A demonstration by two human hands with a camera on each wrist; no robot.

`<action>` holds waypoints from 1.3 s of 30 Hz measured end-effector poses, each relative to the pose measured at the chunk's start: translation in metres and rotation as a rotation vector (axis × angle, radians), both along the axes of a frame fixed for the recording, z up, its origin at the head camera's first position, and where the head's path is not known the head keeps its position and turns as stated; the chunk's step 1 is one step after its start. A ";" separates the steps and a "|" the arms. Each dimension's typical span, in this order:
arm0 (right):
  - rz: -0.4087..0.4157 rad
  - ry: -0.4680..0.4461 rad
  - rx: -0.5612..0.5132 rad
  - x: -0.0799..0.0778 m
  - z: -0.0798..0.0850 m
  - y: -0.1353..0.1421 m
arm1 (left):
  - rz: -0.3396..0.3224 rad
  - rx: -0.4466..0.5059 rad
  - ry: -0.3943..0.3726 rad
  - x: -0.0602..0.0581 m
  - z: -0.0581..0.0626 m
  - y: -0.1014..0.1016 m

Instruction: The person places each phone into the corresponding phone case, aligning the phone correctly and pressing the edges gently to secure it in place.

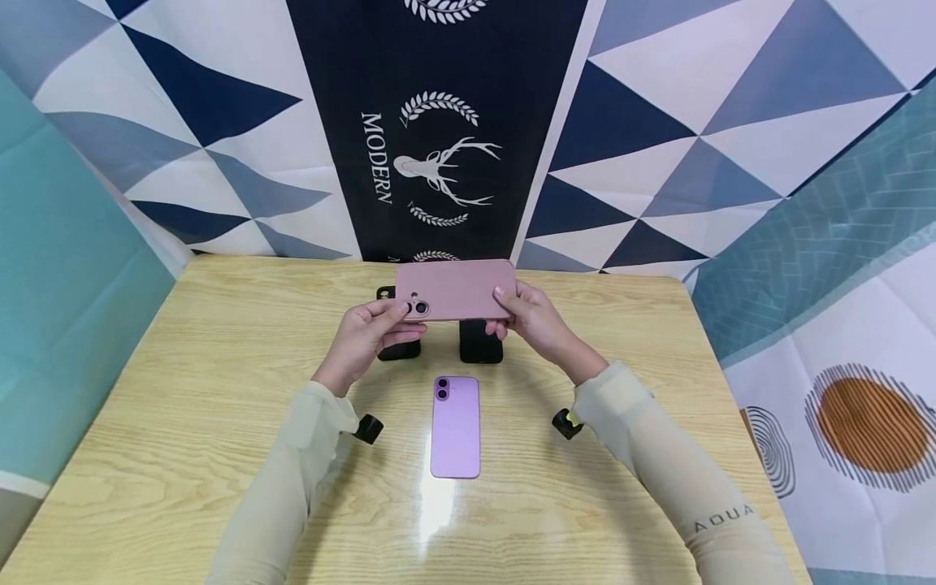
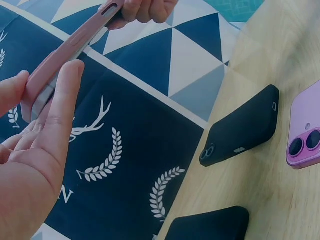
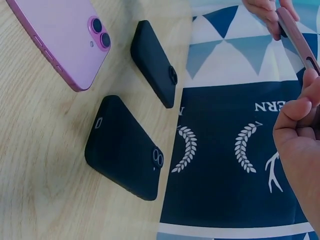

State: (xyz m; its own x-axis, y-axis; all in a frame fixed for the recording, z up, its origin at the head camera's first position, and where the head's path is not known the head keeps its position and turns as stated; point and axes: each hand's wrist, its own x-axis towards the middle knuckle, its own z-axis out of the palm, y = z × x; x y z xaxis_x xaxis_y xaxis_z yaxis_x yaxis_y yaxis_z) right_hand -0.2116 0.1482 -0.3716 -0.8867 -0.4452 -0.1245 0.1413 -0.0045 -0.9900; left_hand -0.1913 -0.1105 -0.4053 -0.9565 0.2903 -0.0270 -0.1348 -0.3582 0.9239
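"Pink phone case [image 1: 457,288]: where is it?"

"Up off the worktop [image 1: 219,366], held crosswise between both hands; in the head view it overlaps the far ends of two black cases and reaches up over the bottom of the wall cloth [image 1: 439,162] with the deer print."

"And how are the hands placed?"

"Apart, one at each end, both clamped on it; the left hand [image 1: 369,333] pinches the end with the camera rings, its thumb on the back face and fingers beneath; the right hand [image 1: 537,321] grips the plain end, thumb likewise on the back."

"Is a phone inside?"

"I cannot tell; the left wrist view shows only a greyish edge along its underside."

"What lies below?"

"The left black case [image 1: 400,350], partly hidden by the left hand, and the right black case [image 1: 481,345], both flat, well apart; nearer the person lies a purple phone [image 1: 455,426], back up, its two lenses at the end towards the black cases; it touches neither of them."
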 end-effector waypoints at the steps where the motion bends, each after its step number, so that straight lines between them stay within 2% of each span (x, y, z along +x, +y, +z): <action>1: 0.002 0.000 0.003 0.000 0.000 0.000 | -0.001 -0.012 0.010 0.000 0.000 0.000; 12: 0.020 -0.010 -0.007 -0.001 -0.005 -0.001 | 0.037 -0.064 0.021 0.005 0.005 -0.001; 23: -0.018 -0.038 -0.019 0.000 -0.003 -0.003 | 0.044 -0.001 -0.020 0.003 0.006 0.003; 32: -0.058 -0.038 -0.068 0.003 -0.001 -0.011 | 0.011 0.019 -0.024 0.002 0.006 0.016; 39: -0.032 -0.006 -0.074 0.004 -0.003 -0.015 | 0.074 0.031 -0.005 0.003 0.005 0.024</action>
State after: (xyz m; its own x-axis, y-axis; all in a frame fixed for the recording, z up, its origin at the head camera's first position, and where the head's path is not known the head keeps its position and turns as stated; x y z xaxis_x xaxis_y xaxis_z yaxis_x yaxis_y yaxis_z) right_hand -0.2075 0.1331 -0.3749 -0.8998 -0.4251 -0.0983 0.1463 -0.0817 -0.9859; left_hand -0.1880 -0.0863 -0.3999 -0.9752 0.2200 -0.0238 -0.1114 -0.3956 0.9117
